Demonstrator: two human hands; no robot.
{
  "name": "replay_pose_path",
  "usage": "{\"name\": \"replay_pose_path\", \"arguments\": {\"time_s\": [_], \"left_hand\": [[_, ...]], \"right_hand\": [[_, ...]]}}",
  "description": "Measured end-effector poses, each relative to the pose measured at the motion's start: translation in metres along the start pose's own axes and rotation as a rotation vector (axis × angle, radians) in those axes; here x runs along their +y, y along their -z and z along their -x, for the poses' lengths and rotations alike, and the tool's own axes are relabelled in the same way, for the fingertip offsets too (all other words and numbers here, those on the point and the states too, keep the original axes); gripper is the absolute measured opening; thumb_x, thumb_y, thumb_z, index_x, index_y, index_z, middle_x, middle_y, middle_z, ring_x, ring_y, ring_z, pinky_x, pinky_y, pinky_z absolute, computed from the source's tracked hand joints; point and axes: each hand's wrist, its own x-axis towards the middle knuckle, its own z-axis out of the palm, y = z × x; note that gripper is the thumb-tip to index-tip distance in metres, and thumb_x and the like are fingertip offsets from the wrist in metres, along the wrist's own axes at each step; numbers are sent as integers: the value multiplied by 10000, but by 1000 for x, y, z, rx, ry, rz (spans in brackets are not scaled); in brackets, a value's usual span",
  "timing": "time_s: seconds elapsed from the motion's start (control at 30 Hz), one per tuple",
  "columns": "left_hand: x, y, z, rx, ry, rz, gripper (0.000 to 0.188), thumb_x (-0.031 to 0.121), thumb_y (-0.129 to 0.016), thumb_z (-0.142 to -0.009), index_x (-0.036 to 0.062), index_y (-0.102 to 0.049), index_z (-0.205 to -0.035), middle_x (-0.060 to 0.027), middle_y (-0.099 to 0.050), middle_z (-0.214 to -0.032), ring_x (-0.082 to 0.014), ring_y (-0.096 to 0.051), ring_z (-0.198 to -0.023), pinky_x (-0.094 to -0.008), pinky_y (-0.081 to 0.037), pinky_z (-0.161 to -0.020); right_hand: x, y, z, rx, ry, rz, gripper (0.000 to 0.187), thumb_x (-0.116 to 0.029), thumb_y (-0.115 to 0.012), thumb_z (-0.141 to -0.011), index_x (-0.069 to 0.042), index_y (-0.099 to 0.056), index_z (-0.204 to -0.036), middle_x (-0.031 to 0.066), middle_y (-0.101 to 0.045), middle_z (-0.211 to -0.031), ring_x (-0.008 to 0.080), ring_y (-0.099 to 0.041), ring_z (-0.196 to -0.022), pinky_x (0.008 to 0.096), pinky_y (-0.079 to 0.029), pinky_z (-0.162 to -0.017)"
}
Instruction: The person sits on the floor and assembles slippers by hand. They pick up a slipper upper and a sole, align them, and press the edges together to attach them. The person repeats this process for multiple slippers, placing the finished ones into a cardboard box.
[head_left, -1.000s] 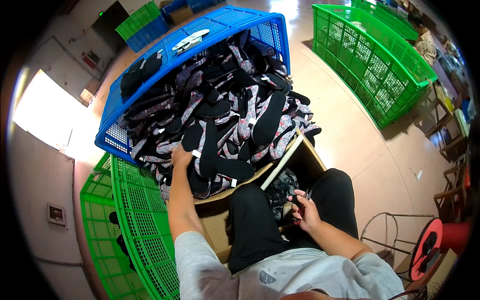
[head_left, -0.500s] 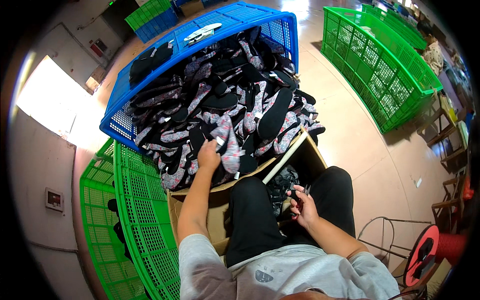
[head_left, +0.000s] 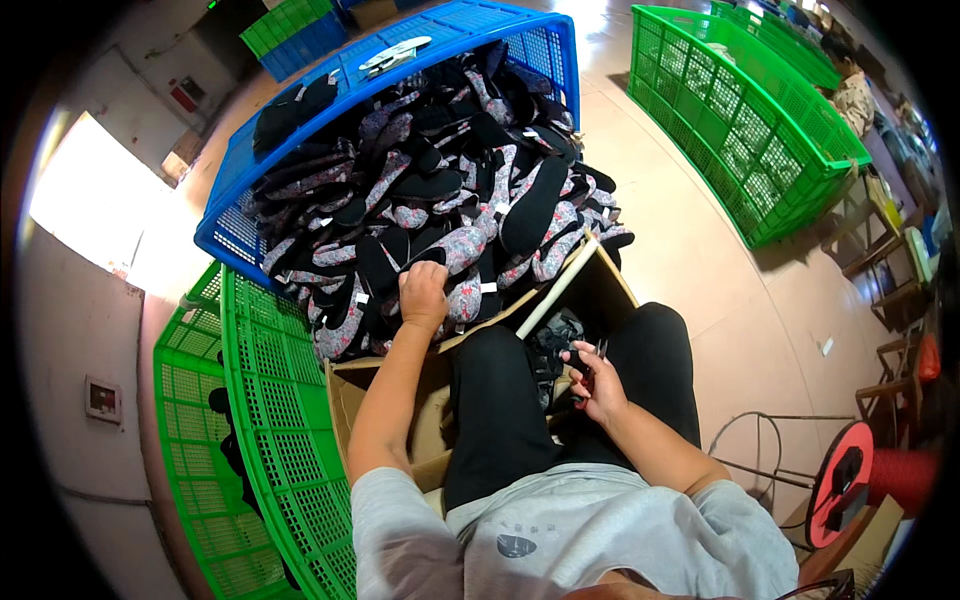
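Note:
Floral-patterned slippers with black soles lie in a heap spilling out of a tipped blue crate. At the near edge of the heap, my left hand has its fingers bent around the end of a floral slipper; its fingertips are partly hidden. White tags show on several slippers nearby. Over my lap, my right hand is closed around small thread snips with red on the handle, the metal tip pointing up. A cardboard box sits between my legs and the heap.
Green crates stand close on my left. Another large green crate is on the floor at the far right. A white bar slants along the box, with dark scraps below it. A red reel stands at the lower right.
The slipper at my left hand was upright and blurred; now it lies flatter against the heap, pointing away to the right. My right hand keeps the snips over my lap. The view has shifted slightly.

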Motion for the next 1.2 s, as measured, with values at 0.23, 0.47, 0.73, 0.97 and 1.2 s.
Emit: {"name": "replay_pose_path", "arguments": {"time_s": [0.23,0.47,0.73,0.97,1.2], "left_hand": [[57,76,13,142,-113,314,328,-55,-587,-678,76,-640,-974,-94,-635,-879,-311,-613,-903,-441,-436,-877],[118,128,63,-45,-388,746,139,-8,-649,-589,70,-578,-679,-40,-602,-801,-276,-616,-853,-407,-472,-806],[122,136,99,-377,-548,911,83,25,-642,-645,35,-579,-698,-78,-605,-839,-294,-626,-974,-407,-524,-858],[160,215,61,-358,-430,1373,249,-53,-660,-701,42,-692,-928,-97,-664,-932,-306,-630,-989,-466,-503,-899],[229,274,43,-408,-699,2276,114,161,-665,-903,51,-644,-926,-125,-653,-926,-312,-630,-886,-475,-509,-805]], "right_hand": [[-2,-5,3,-56,-49,83,267,-206,-540,-985,-106,-549,-1233,108,-655,-1031,108,-500,-638,201,-315,-409],[4,-9,4,-82,-67,210,299,-315,-580,-982,-125,-565,-1213,59,-642,-909,89,-502,-621,194,-274,-408],[5,-19,5,-127,-119,297,324,-311,-615,-951,-152,-563,-1229,-56,-555,-808,41,-431,-579,182,-239,-433],[3,-19,4,-89,-211,461,321,-207,-613,-903,-175,-548,-1215,-69,-530,-814,36,-437,-603,197,-268,-484],[6,-22,5,-77,-211,442,327,-160,-583,-891,-169,-531,-1214,-61,-521,-806,37,-442,-611,194,-275,-481]]}}
